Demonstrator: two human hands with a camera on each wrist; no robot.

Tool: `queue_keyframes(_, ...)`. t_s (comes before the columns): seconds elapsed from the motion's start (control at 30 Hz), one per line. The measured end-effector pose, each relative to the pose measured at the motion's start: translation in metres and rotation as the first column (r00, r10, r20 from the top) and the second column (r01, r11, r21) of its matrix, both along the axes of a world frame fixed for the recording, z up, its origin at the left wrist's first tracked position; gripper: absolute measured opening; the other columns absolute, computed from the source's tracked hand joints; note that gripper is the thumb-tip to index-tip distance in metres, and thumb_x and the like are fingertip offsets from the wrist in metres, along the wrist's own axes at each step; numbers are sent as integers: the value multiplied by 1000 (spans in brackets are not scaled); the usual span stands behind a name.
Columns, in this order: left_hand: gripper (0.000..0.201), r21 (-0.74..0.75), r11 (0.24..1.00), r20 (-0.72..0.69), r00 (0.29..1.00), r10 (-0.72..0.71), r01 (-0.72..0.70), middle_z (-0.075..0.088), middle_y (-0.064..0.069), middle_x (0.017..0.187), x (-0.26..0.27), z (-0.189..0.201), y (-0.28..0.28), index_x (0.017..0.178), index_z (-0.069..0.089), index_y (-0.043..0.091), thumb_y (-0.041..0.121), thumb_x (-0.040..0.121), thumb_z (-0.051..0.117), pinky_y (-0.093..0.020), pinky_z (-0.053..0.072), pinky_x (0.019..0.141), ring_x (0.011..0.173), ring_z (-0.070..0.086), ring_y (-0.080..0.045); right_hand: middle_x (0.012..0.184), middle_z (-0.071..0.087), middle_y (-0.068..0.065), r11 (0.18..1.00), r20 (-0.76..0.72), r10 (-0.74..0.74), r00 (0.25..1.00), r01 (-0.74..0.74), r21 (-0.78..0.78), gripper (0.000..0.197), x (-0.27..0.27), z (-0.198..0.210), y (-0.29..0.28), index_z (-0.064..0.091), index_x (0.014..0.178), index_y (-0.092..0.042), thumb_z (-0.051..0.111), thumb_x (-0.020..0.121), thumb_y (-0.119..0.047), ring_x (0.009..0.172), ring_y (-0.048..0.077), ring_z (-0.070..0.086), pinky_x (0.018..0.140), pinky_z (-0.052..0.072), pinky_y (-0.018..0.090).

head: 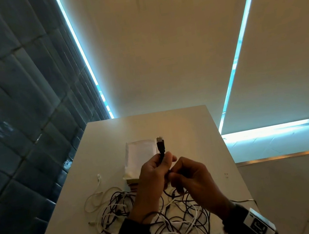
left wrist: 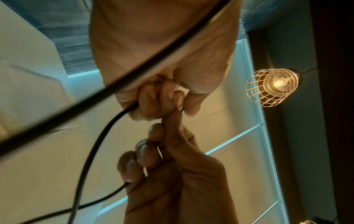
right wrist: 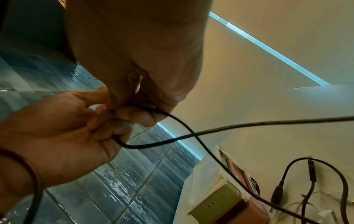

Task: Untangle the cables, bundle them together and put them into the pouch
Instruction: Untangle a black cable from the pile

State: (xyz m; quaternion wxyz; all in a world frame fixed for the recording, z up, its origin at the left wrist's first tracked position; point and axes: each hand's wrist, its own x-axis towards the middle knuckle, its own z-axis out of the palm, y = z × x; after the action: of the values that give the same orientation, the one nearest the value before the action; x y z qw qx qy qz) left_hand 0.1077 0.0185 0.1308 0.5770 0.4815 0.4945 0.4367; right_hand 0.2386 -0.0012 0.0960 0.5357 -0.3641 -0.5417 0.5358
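Note:
My left hand is raised above the table and grips a black cable just below its USB plug, which points up. My right hand touches the left and pinches the same cable a little lower. In the left wrist view the left hand has its fingers curled round the black cable, and the right hand meets it from below. The right wrist view shows the right hand and the left hand on the cable. Under the hands lies a tangle of black and white cables. The white pouch lies flat behind them.
The white table is narrow, with its left edge beside a dark tiled wall and its right edge by a window sill. A tan and reddish box lies at the pouch's near end. A white cable end lies left of the pouch.

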Motion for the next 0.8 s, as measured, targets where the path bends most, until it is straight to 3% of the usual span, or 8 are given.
queue_keyframes(0.07,35,19,1000,13,1000,6,-7,50,-17,60,-1,2,-3,72,71,24,55,80,57,-41,40,64,59,44,-29,71,60,27,1000,9,-11,1000,11,14,12,-1,-1,-1,57,87,10,61,90,-1,54,24,47,47,42,25)
queue_keyframes(0.13,37,40,998,6,999,49,-49,46,-10,57,-1,7,-5,66,68,21,50,82,51,-42,42,66,60,42,-29,64,57,16,999,44,-21,999,20,39,17,-1,-1,-1,60,86,9,61,90,-8,53,13,46,48,40,22)
queue_keyframes(0.23,40,71,987,21,990,143,-144,58,-13,69,-1,11,-4,70,61,14,44,91,46,-52,52,76,70,56,-35,61,53,0,998,53,-11,999,9,55,26,-4,-3,0,62,86,11,59,91,-15,54,6,41,52,36,19)
queue_keyframes(0.3,43,49,985,150,977,154,-163,58,-6,63,-4,12,-2,68,58,17,55,86,50,-53,46,75,70,58,-35,60,52,-8,997,86,-20,996,13,75,28,-6,-6,2,64,84,9,56,92,-17,54,2,40,54,34,16)
queue_keyframes(0.4,43,80,981,295,944,147,-178,35,2,51,-10,19,0,69,48,14,53,86,45,-39,33,60,47,39,-16,60,50,-6,998,176,-14,984,3,62,28,-7,-17,3,65,79,2,56,95,-19,55,4,39,53,32,17)
queue_keyframes(0.5,37,113,975,386,912,136,-193,28,2,54,-21,34,0,69,44,12,42,91,39,-29,22,49,47,22,-12,61,48,-6,999,252,47,967,-49,4,26,-6,-29,2,63,76,-9,54,98,-18,54,4,40,52,33,17)
queue_keyframes(0.7,35,110,981,324,939,118,-161,32,2,56,-36,46,-2,75,50,11,26,102,33,-28,27,53,53,27,-13,58,48,-14,989,315,142,938,-123,-79,27,-5,-53,1,59,80,1,50,99,-16,53,-1,41,52,33,10)
queue_keyframes(0.8,33,154,967,346,928,140,-204,31,2,55,-43,52,-2,75,48,10,27,100,33,-23,28,47,48,28,-11,64,45,-7,988,362,140,921,-106,-111,26,-4,-69,3,58,77,-7,50,99,-19,57,2,39,54,33,15)
